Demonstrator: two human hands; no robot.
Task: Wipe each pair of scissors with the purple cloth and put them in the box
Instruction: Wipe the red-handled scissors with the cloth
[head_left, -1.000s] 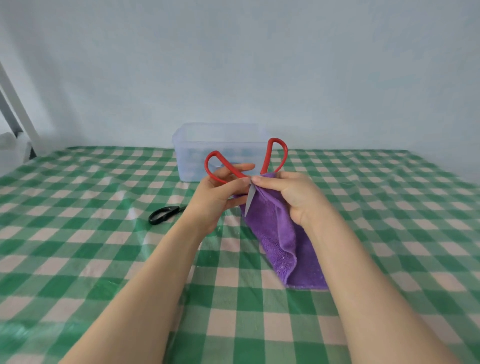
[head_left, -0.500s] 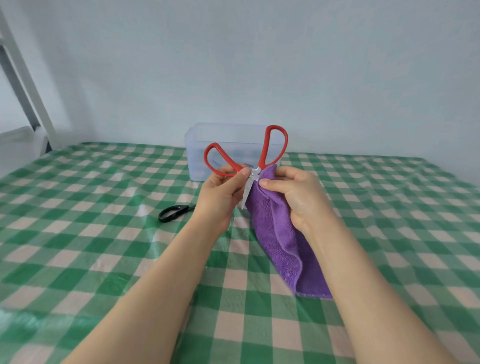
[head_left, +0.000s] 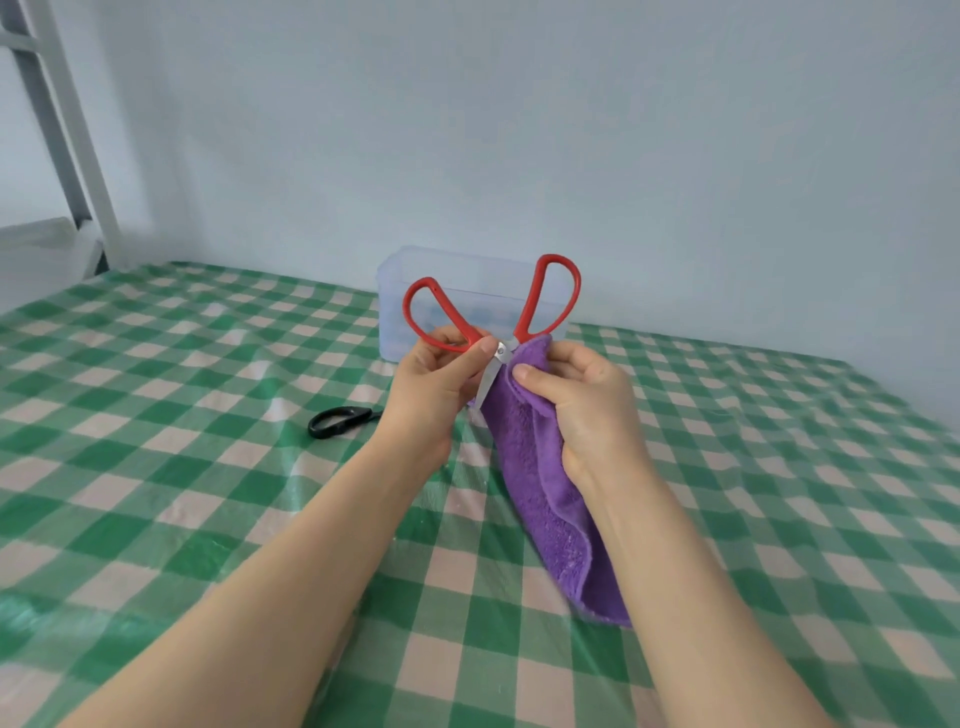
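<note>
Left hand (head_left: 434, 387) pinches the red-handled scissors (head_left: 493, 322) at the pivot, handles up, blades pointing down; right hand (head_left: 582, 395) wraps the purple cloth (head_left: 540, 478) round one blade; clear plastic box (head_left: 467, 291) sits just behind, by the table's far edge.

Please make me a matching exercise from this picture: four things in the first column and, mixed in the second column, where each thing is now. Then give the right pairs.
Things:
1. red scissors
2. black scissors
3. purple cloth
4. clear box

Places:
A. lies flat on the checked tablecloth, untouched
B. stands at the far side, behind both hands
C. held by the left hand, handles pointing up
D. gripped by the right hand, hanging down

Pairs: 1-C, 2-A, 3-D, 4-B
</note>
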